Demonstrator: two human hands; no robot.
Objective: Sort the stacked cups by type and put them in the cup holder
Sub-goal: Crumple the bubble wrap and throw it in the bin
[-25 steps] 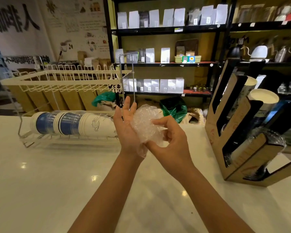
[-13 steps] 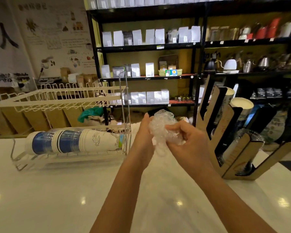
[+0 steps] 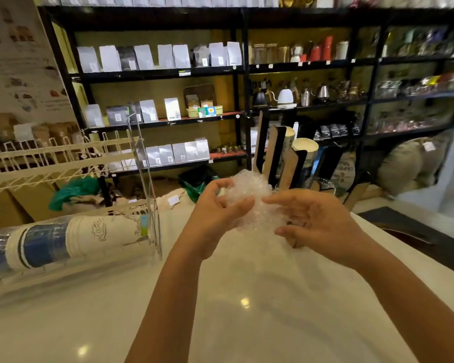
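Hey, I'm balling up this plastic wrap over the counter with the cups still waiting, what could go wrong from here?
1. The plastic wrap sits loosely between your left hand and right hand; it might spring open or drop onto the counter.
2. The cup holder stands right behind your hands, so a careless move could bump it.
3. The stacked cups lie sideways in the wire rack and could roll when pulled.

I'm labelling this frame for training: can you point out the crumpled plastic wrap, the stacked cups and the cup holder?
crumpled plastic wrap (image 3: 249, 189): head view, upper middle of the wad.
stacked cups (image 3: 89, 238): head view, side of the white cup.
cup holder (image 3: 290, 167): head view, front wooden divider.
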